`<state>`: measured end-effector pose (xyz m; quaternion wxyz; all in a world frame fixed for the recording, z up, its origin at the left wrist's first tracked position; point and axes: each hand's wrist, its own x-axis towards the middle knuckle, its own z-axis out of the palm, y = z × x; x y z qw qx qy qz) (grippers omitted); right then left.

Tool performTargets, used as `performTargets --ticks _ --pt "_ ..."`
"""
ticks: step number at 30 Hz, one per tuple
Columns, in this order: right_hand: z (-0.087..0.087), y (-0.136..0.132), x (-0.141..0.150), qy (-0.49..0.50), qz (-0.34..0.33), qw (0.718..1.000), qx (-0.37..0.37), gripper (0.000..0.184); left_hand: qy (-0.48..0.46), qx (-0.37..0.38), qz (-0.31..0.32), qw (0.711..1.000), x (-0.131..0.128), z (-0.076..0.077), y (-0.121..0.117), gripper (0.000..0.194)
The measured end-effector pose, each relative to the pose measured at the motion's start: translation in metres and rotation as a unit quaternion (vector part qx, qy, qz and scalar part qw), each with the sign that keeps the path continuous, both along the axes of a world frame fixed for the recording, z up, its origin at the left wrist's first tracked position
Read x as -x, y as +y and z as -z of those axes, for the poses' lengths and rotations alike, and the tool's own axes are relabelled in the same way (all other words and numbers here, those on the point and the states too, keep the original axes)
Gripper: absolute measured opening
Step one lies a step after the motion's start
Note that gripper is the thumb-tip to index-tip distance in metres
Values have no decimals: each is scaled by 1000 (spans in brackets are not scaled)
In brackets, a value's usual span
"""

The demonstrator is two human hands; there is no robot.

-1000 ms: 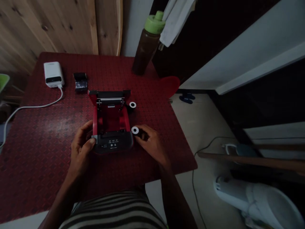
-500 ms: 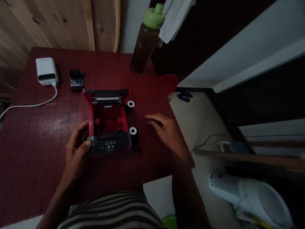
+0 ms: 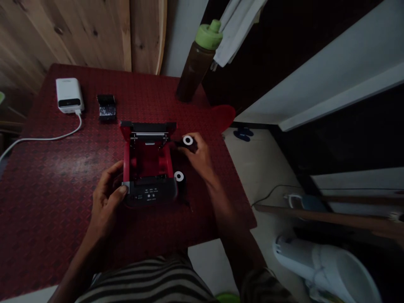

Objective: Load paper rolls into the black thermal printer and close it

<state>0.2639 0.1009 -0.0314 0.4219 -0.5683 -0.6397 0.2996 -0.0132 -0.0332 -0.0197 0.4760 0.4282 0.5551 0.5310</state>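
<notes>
A small red and black label printer [image 3: 152, 193] sits on the red table with its lid [image 3: 148, 127] raised, showing a bare red compartment. My left hand [image 3: 109, 189] grips its left front corner, thumb on top and fingers along the side. To the right of the printer, my right hand [image 3: 198, 155] has its fingers wrapped round a black roll with a white core [image 3: 188, 140]. Another black roll with a white ring end [image 3: 179, 176] rests against the printer's right side, near its front.
A white power bank [image 3: 69, 94] with a cable [image 3: 50, 138] lies at the back left. Beside it is a small black curled piece [image 3: 107, 108]. A green-capped bottle [image 3: 197, 61] stands at the back edge, and a red stool [image 3: 222, 118] is beyond the table's right edge.
My right hand has moved left to the far roll and closed on it, shifting it slightly right from the printer. My left hand keeps its hold on the printer.
</notes>
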Motion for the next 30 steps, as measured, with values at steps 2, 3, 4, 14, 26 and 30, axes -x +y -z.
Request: performTargets --ticks 2,3,4,14,26,30 --pt "-23 -15 -13 49 -12 999 3 30 -6 6 2 1000 0 1 0 60" --pt "-36 -24 -19 72 -23 997 8 32 -10 6 3 1000 0 1 0 60" --pt "-50 -33 -23 87 -37 995 18 34 -14 7 4 1000 0 2 0 60" --pt "-107 -74 16 166 -241 941 169 26 -25 0 12 1000 -2 -4 -2 59" --pt "-113 -66 50 -97 -277 955 53 21 -45 -9 24 999 -4 -1 -2 58" --pt "-102 -69 66 -190 -234 954 -1 25 -39 -10 23 999 -2 1 -2 59"
